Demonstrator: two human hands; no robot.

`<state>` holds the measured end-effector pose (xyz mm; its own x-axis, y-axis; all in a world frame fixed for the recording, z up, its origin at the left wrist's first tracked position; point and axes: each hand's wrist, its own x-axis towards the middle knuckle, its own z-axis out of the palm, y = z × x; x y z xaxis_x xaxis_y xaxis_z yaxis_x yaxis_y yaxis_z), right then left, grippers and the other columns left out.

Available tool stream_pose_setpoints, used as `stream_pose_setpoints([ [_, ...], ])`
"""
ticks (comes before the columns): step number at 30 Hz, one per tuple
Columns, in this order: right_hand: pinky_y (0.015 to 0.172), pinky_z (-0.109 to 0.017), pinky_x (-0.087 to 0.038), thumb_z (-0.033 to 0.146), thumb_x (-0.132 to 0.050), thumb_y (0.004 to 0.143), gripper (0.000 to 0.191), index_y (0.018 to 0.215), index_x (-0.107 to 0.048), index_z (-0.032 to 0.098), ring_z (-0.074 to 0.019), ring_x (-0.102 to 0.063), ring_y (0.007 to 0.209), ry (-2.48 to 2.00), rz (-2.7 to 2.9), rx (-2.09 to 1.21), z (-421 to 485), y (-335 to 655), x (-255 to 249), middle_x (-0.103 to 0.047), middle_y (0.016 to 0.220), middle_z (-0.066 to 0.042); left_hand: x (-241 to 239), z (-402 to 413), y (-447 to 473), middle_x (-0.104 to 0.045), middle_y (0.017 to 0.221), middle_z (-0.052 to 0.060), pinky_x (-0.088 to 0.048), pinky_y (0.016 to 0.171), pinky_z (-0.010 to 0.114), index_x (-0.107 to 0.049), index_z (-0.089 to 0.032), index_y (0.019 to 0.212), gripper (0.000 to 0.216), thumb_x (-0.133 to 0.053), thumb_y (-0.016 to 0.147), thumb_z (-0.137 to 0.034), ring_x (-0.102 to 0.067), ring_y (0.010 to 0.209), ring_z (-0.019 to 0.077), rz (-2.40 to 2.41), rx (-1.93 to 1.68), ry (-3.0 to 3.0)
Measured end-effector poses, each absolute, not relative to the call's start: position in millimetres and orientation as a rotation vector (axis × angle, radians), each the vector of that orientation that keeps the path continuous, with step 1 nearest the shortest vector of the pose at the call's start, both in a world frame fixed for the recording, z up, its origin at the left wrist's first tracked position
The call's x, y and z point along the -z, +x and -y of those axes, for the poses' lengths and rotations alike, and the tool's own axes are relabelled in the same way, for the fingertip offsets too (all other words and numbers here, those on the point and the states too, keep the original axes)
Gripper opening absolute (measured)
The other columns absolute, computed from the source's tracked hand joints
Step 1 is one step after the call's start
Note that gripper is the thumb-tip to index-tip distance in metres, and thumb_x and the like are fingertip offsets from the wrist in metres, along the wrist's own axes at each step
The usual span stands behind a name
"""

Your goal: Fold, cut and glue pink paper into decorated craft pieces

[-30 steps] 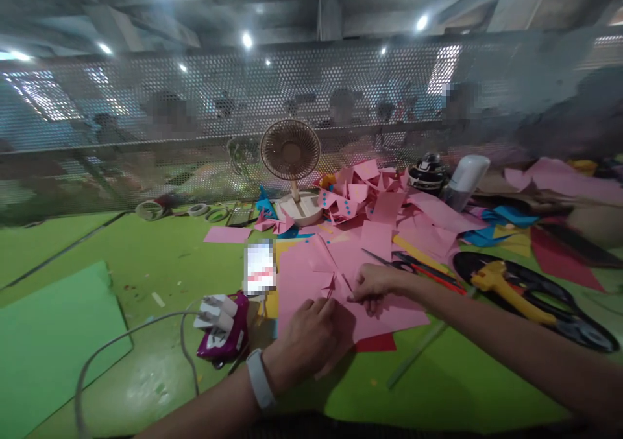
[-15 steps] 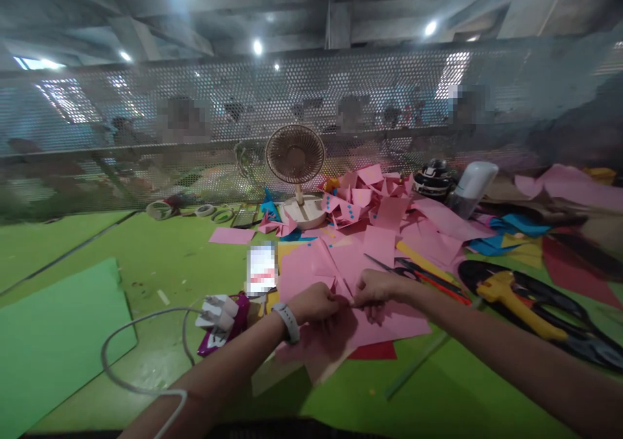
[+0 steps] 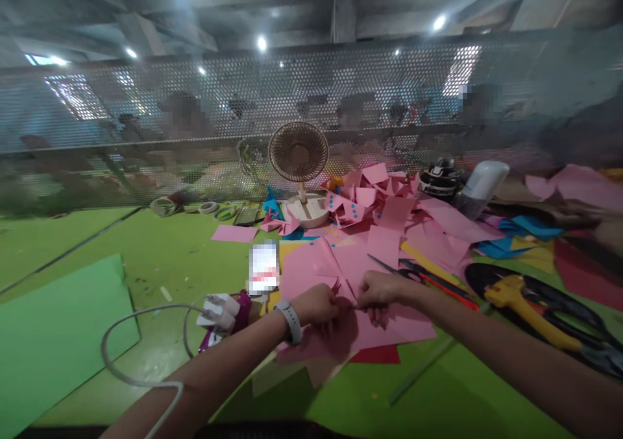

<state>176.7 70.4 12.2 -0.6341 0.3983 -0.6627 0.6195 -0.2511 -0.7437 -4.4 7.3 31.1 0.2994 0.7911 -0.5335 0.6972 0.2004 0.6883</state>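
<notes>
Both of my hands are close together over pink paper on the green table. My left hand (image 3: 318,308), with a pale watch strap (image 3: 291,322) on its wrist, has its fingers closed at the near end of a folded piece of pink paper (image 3: 327,257). My right hand (image 3: 378,295) pinches the same piece from the right, thumb and forefinger pressed together. The fingertips partly hide the fold. Beneath lies a larger pink sheet (image 3: 409,325), with a red sheet (image 3: 377,355) showing under its near edge. Scissors (image 3: 389,265) lie just beyond my right hand.
A small fan (image 3: 298,154) stands behind, beside a heap of folded pink paper (image 3: 363,196). Left are a lit phone (image 3: 263,267), a white plug (image 3: 219,312) with its cable, and a green sheet (image 3: 63,342). A yellow-handled tool (image 3: 530,312) lies right.
The view has shifted slightly, so everything sits a little further right. Both hands keep their grip at the folded pink paper, with hardly any movement.
</notes>
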Motion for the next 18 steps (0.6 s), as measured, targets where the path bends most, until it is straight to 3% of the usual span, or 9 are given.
stream_pose_setpoints([
  [6, 0.044, -0.021, -0.052, 0.024, -0.059, 0.075, 0.024, 0.057, -0.053, 0.010, -0.0155, -0.063, 0.041, 1.273, -1.842, 1.991, -65.6, 176.3, -17.6, -0.065, 0.047, -0.008, -38.6, -3.0, -6.0, -0.045, 0.030, 0.000, -0.036, 0.038, 0.022, -0.052, -0.014, 0.040, 0.049, -0.049, 0.077, -0.047, -0.039, 0.026, 0.0087, -1.439, -0.092, 1.598],
  [15, 0.043, -0.020, -0.051, 0.036, -0.068, 0.068, 0.033, 0.054, -0.050, 0.012, -0.0148, -0.062, 0.041, 1.308, -1.844, 2.031, -61.0, 175.6, -19.9, -0.063, 0.044, -0.006, -36.0, 4.5, -20.2, -0.049, 0.034, 0.002, -0.035, 0.037, 0.021, -0.050, -0.014, 0.040, 0.054, -0.044, 0.077, -0.054, -0.043, 0.029, 0.0096, -1.416, -0.064, 1.588],
  [18, 0.041, -0.019, -0.050, 0.041, -0.068, 0.066, 0.035, 0.055, -0.050, 0.012, -0.0139, -0.061, 0.040, 1.300, -1.884, 2.017, -60.0, 177.3, -17.9, -0.062, 0.044, -0.005, -39.6, 3.7, -24.4, -0.048, 0.032, 0.001, -0.036, 0.036, 0.021, -0.052, -0.014, 0.042, 0.050, -0.050, 0.073, -0.054, -0.042, 0.027, 0.0093, -1.412, -0.079, 1.551],
])
